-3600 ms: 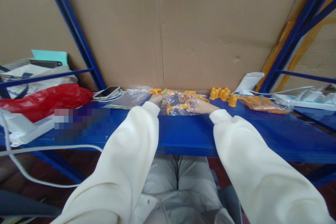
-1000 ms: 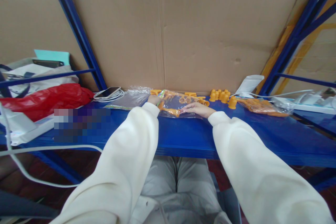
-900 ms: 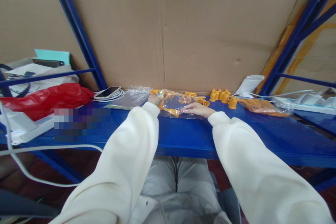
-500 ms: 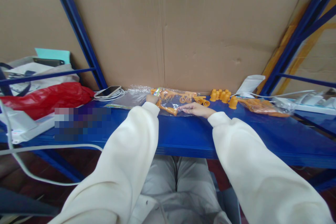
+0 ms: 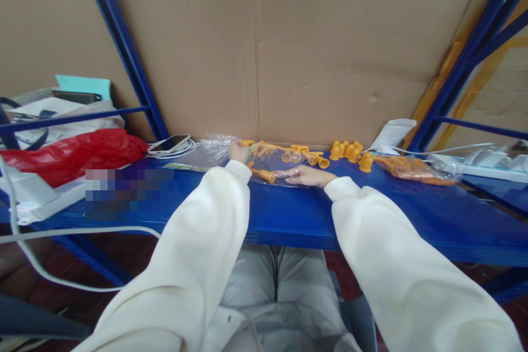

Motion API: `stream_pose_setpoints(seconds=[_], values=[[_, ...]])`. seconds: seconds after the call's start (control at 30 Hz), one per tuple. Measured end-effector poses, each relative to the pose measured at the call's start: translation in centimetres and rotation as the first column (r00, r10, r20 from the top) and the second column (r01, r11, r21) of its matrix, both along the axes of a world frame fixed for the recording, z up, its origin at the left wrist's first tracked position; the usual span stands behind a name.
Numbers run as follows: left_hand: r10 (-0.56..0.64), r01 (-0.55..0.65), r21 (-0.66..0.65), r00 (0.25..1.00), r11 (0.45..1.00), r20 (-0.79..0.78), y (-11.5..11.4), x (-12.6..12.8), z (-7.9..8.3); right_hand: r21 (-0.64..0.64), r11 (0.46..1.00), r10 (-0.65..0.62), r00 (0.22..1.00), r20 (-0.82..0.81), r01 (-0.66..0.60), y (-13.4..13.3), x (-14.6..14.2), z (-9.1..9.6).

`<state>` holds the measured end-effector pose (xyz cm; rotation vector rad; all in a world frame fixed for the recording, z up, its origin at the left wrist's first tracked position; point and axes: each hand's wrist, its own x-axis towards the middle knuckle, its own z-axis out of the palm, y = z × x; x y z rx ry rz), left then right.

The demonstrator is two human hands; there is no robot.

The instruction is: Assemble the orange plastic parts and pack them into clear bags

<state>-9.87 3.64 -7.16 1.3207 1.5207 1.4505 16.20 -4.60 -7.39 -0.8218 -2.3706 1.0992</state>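
Note:
A clear plastic bag [image 5: 277, 164] with several orange plastic parts [image 5: 264, 174] inside lies on the blue shelf [image 5: 289, 214] in front of me. My left hand [image 5: 238, 150] is closed on the bag's left edge, mostly hidden by my white sleeve. My right hand [image 5: 307, 176] lies on the bag's near right edge, fingers stretched toward the left and pressed on the plastic. More loose orange parts [image 5: 307, 156] lie just behind the bag.
A group of orange cone-shaped parts [image 5: 350, 152] stands right of the bag, with another filled bag [image 5: 412, 168] and a white pouch [image 5: 391, 132] beyond. A phone on a white cable [image 5: 169, 144], empty clear bags [image 5: 202, 155] and a red bag [image 5: 70, 154] lie left. Cardboard [image 5: 289, 60] backs the shelf.
The bag has been turned and flattened on the shelf. My left hand moved up and back along its left edge; my right hand slid down to its near edge.

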Motion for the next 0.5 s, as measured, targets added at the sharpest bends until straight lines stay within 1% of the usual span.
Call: stream_pose_setpoints(seconds=[0.03, 0.07, 0.1, 0.13, 0.17, 0.23, 0.3, 0.4, 0.5], values=[[0.137, -0.128, 0.132, 0.989, 0.983, -0.06, -0.2, 0.4, 0.1, 0.003, 1.0, -0.003, 1.0, 0.014, 0.002, 0.0, 0.0, 0.0], [0.208, -0.167, 0.268, 0.969, 0.949, -0.133, -0.4, 0.9, 0.2, 0.007, 1.0, -0.007, 1.0, 0.03, 0.007, 0.1, -0.1, 0.0], [0.227, -0.142, 0.357, 0.951, 0.923, -0.211, -0.7, 1.5, 0.2, 0.013, 1.0, -0.011, 0.999, 0.045, 0.01, 0.1, -0.2, 0.0], [0.214, -0.079, 0.405, 0.929, 0.911, -0.3, -1.0, 2.2, 0.2, 0.022, 1.0, -0.015, 0.998, 0.059, 0.013, 0.1, -0.3, -0.1], [0.19, -0.003, 0.425, 0.898, 0.905, -0.397, -1.3, 2.8, 0.1, 0.032, 0.999, -0.017, 0.997, 0.07, 0.015, 0.1, -0.3, -0.1], [0.141, 0.126, 0.4, 0.807, 0.908, -0.574, -1.9, 3.9, -0.3, 0.047, 0.999, -0.02, 0.996, 0.085, 0.016, 0.1, -0.5, -0.1], [0.105, 0.179, 0.329, 0.718, 0.927, -0.688, -2.4, 4.7, -0.8, 0.056, 0.998, -0.024, 0.995, 0.093, 0.019, 0.1, -0.6, -0.1], [0.052, 0.186, 0.216, 0.633, 0.959, -0.773, -2.9, 5.2, -1.2, 0.074, 0.997, -0.039, 0.994, 0.102, 0.031, -0.1, -0.6, 0.0], [-0.014, 0.135, 0.079, 0.58, 0.988, -0.814, -3.6, 5.4, -0.8, 0.108, 0.994, -0.038, 0.994, 0.099, 0.027, -0.3, -0.7, -0.1]])
